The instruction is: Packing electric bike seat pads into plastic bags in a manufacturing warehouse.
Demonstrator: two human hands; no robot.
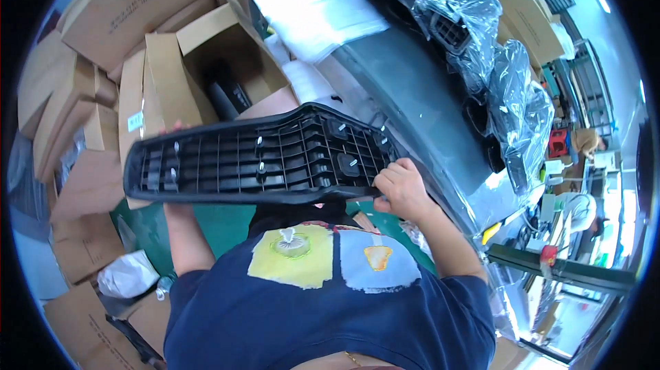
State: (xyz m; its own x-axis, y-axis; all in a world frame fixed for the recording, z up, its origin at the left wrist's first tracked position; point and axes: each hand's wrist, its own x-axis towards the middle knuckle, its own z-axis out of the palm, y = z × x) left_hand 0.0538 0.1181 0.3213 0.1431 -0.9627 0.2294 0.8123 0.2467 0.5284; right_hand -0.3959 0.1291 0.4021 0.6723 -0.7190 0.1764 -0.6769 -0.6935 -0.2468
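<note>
I hold a long black motorcycle seat [227, 164] level in front of my body, its ribbed plastic underside turned up. Several small metal studs stick out of that underside. At the narrower left part, my left hand [180, 126] reaches under the seat; only its fingertips show over the far edge, and the palm is hidden. My right hand [402, 188] is closed round the near right corner, thumb and fingers on the rim. Just beyond the seat stands an open cardboard box [161, 71] with a dark padded-looking item [227, 88] inside.
A grey-topped table [412, 102] runs along the right, bearing clear-wrapped black parts [509, 109] and white foam sheets [309, 9]. Cardboard cartons [137, 2] are piled at the left. A white bag [128, 274] lies low left on the green floor [148, 232]. Another person [581, 212] is far right.
</note>
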